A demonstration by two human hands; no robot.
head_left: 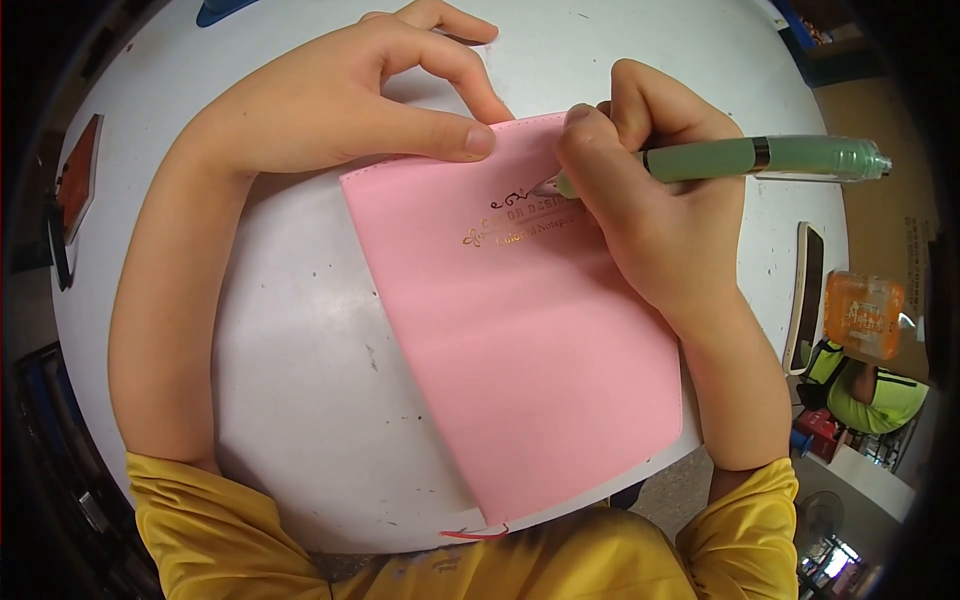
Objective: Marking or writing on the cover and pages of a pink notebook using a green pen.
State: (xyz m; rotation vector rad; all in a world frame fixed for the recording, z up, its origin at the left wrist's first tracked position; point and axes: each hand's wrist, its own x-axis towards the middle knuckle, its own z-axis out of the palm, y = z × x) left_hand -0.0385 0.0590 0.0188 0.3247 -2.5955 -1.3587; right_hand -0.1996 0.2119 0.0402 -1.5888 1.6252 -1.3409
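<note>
A closed pink notebook (520,340) lies tilted on the white table (300,380), with gold and dark lettering near its top and a red ribbon end poking out at its lower edge. My left hand (370,95) rests at the notebook's top edge, the thumb pressing on the cover's top corner. My right hand (640,190) grips a green pen (760,158), whose tip touches the cover by the lettering. Both arms come out of yellow sleeves.
A phone (806,295) lies flat by the table's right edge, beside an orange plastic packet (864,314). A red-brown flat object (78,180) sits at the left rim and a blue item (222,10) at the top. Beyond the right edge a person in a bright green-yellow vest (878,395) is seen.
</note>
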